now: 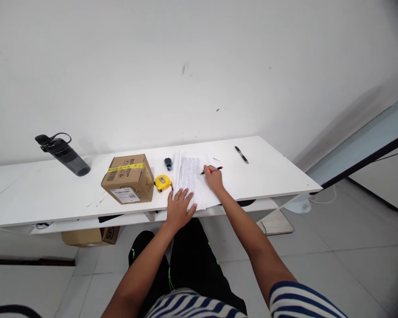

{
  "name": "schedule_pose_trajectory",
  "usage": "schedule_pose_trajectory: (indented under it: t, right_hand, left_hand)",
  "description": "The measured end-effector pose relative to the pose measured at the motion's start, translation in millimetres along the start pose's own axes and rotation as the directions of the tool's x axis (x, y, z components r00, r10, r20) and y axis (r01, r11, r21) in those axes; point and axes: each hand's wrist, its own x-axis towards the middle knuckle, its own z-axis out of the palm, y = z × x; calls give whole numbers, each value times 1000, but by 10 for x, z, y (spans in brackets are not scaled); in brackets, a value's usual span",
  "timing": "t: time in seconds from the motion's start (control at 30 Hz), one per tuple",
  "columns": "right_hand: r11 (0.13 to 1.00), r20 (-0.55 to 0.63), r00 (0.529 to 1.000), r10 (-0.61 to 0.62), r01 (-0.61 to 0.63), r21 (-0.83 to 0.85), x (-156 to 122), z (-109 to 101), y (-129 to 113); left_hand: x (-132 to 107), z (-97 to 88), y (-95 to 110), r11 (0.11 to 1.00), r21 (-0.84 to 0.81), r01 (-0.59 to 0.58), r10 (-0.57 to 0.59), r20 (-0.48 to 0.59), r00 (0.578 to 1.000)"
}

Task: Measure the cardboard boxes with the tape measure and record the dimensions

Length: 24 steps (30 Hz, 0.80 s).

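Observation:
A white sheet of paper (199, 191) with handwritten lines lies on the white table (268, 174). My left hand (180, 206) rests flat on the paper's near left corner, fingers spread. My right hand (214, 177) is closed around a red pen (213, 169), its tip on the paper beside the written block. A yellow tape measure (162, 182) sits just left of the paper, with a small dark device (167, 163) behind it.
A cardboard box (128, 178) with yellow tape stands left of the tape measure. A dark water bottle (64, 154) leans at the far left. A black pen (241, 154) lies to the right. Another box (91, 236) sits under the table.

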Motion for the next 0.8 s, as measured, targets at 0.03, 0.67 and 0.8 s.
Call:
schedule_pose_trajectory:
  t: [0.03, 0.67, 0.8]
  right_hand:
    - [998, -15, 998, -56, 56, -19, 0, 4, 21]
    - [982, -21, 993, -119, 115, -150, 12, 92, 137]
    - [947, -61, 955, -291, 279, -158, -134, 84, -127]
  left_hand:
    - [2, 0, 0, 1000, -16, 3, -3, -3, 1000]
    - [-388, -281, -335, 931, -133, 340, -351, -67, 934]
    - [-383, -357, -385, 930, -87, 358, -362, -47, 931]
